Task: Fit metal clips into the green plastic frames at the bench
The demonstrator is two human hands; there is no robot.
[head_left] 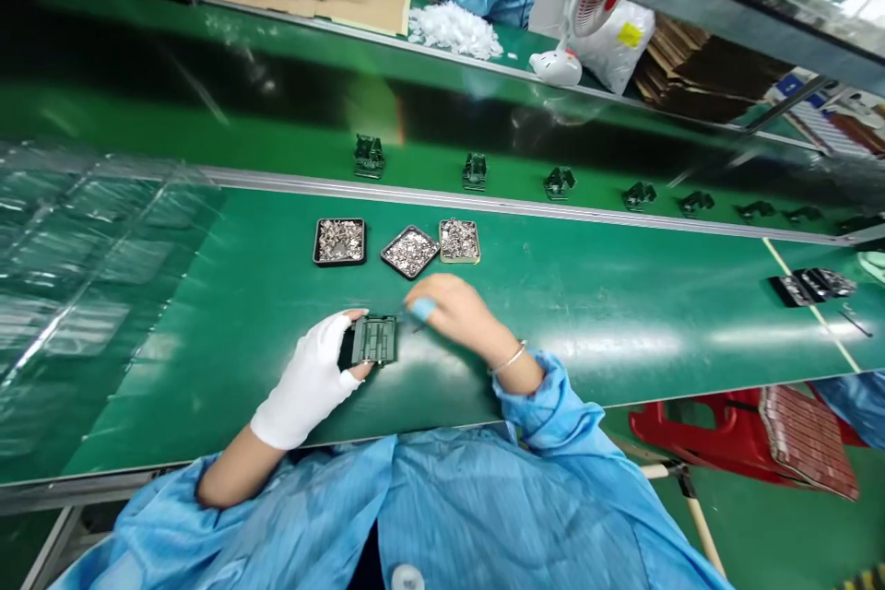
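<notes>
Crinkly light blue smock (pixel 498 498), with a big pale round button (pixel 407 577) down front; wedge of dark cloth (pixel 366 562) showing just left of that button; sleeves (pixel 553 410) all bunched up; off left of the button, a white glove (pixel 294 401) on the left hand (pixel 314 369), thumb tip bare; off right, the right hand (pixel 453 306) sports a thin silvery bracelet (pixel 510 358) plus a pale blue finger wrap (pixel 422 308)

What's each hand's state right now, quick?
Left hand: closed, holding a dark green part.
Right hand: partly curled; too blurred to tell whether it holds anything.
</notes>
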